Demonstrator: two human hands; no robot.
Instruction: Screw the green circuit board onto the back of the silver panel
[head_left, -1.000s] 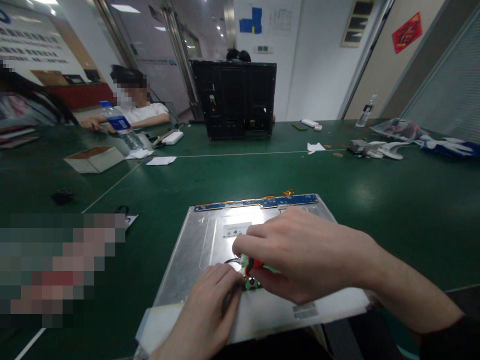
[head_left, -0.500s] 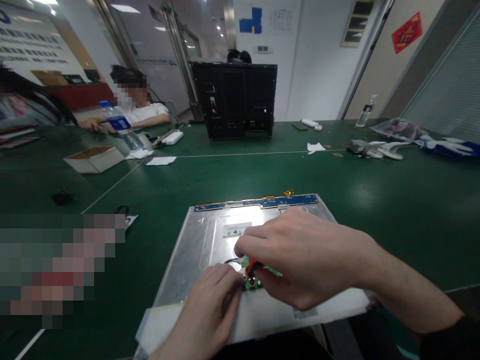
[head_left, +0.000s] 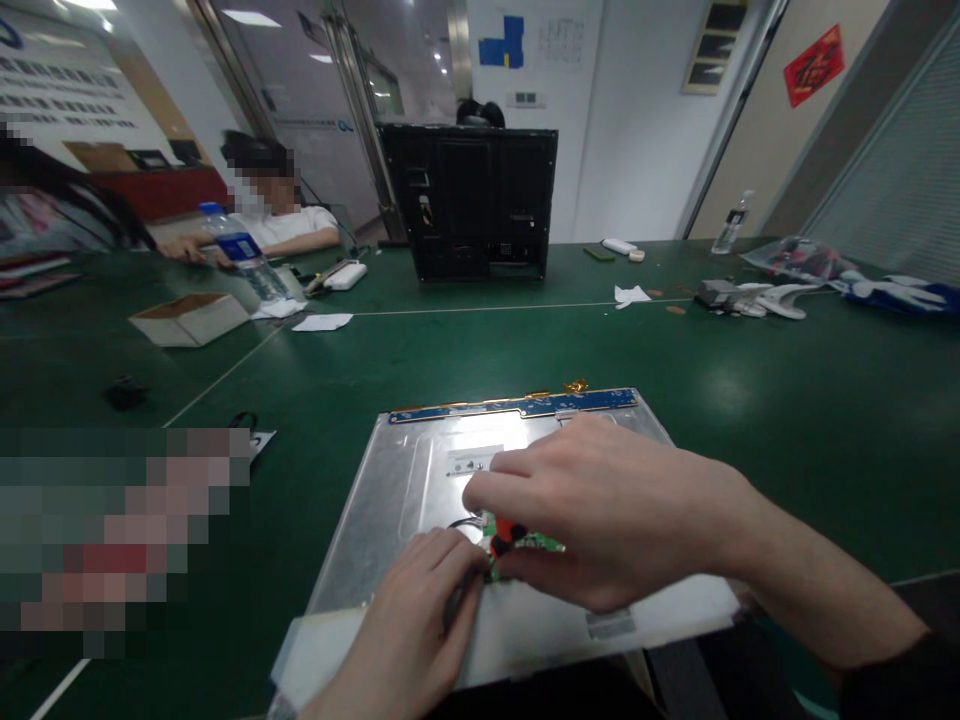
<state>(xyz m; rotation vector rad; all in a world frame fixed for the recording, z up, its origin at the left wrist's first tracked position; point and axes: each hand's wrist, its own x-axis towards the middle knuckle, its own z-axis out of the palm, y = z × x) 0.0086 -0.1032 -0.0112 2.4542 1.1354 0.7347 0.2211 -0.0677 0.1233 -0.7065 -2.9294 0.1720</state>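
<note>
A silver metal display panel [head_left: 405, 500] lies face down on the green table [head_left: 787, 420] in front of me, with a blue circuit strip [head_left: 517, 404] along its far edge. My right hand [head_left: 607, 510] is curled over the panel's middle, pinching a small green circuit board with a red part [head_left: 510, 535]. My left hand [head_left: 412, 620] rests closed on the panel's near edge, fingertips pressing beside that board. A thin black wire [head_left: 461, 522] runs to the board.
A black monitor housing [head_left: 469, 200] stands upright across the table. A water bottle [head_left: 244, 255], an open cardboard box [head_left: 187, 315] and paper scraps [head_left: 322, 321] lie at the left, where a person sits. Gloves and bags [head_left: 795, 290] lie at the right.
My right hand's fingers have shifted slightly over the small board, which now sits a little flatter. The left hand has stayed where it was.
</note>
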